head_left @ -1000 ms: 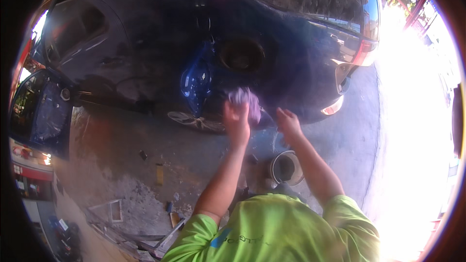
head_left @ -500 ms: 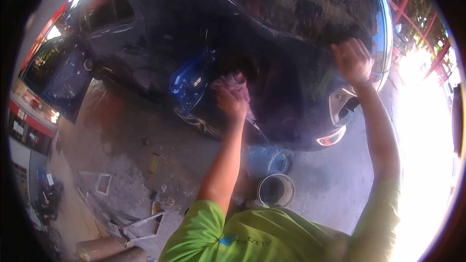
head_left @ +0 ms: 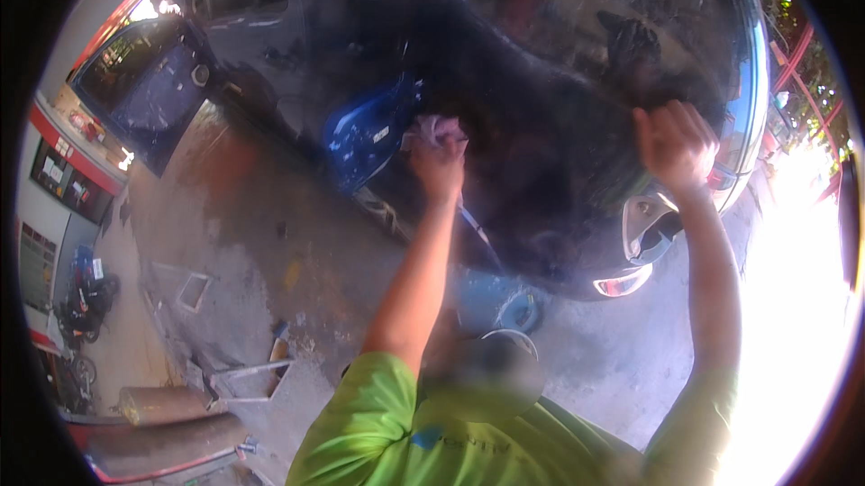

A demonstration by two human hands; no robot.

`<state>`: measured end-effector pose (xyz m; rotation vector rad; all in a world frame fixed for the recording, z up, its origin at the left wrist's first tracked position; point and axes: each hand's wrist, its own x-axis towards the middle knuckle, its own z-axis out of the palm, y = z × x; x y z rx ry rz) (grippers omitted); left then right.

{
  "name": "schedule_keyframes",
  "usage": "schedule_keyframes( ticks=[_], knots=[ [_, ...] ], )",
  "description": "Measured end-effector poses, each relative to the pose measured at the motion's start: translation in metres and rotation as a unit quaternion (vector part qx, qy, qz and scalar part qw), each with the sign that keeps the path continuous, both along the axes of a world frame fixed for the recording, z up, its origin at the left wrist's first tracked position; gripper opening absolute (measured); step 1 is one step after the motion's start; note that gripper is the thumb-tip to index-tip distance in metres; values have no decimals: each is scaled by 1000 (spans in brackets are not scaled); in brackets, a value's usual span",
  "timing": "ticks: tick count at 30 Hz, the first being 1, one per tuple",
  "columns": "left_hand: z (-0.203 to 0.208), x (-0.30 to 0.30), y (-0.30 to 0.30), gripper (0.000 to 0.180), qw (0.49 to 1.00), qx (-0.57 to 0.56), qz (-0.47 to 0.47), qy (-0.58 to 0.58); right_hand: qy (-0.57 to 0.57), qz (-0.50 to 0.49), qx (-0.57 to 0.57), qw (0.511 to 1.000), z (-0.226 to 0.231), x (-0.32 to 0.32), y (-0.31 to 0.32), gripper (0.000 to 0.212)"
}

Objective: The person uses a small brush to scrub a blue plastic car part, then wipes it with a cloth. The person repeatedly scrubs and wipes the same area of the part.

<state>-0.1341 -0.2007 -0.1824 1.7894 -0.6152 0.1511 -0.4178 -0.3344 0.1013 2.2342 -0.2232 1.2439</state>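
We are wiping the dark car. Our left hand is closed tight on a pale rag, pressed on the car. Our right hand looks curled on the car, maybe empty. Next we must rub new spots.

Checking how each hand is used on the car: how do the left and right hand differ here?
The left hand clutches a crumpled pale cloth; the right hand holds no cloth and is curled at the dark car body. The left is near the blue panel, the right nearer the headlight. Both are raised to the car.
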Motion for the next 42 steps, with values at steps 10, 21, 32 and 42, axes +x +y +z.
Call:
schedule_keyframes(
  ticks=[10, 21, 32, 42],
  knots=[
    [10, -19, 7, 80, 996, 76, 39, -7, -4, 11, -7, 1000, 0, 3, 1, 35],
    [17, -111, 5, 31, 983, -135, 13, -123, -23, -2, -7, 1000, -4, 2, -2, 37],
    [80, -100, -45, 47, 977, -147, -50, -146, -20, -14, -1, 1000, -8, 0, -6, 35],
    [53, -100, -17, 39, 981, -95, -102, -138, -18, -17, -12, 1000, -9, 4, -7, 36]
  ],
)
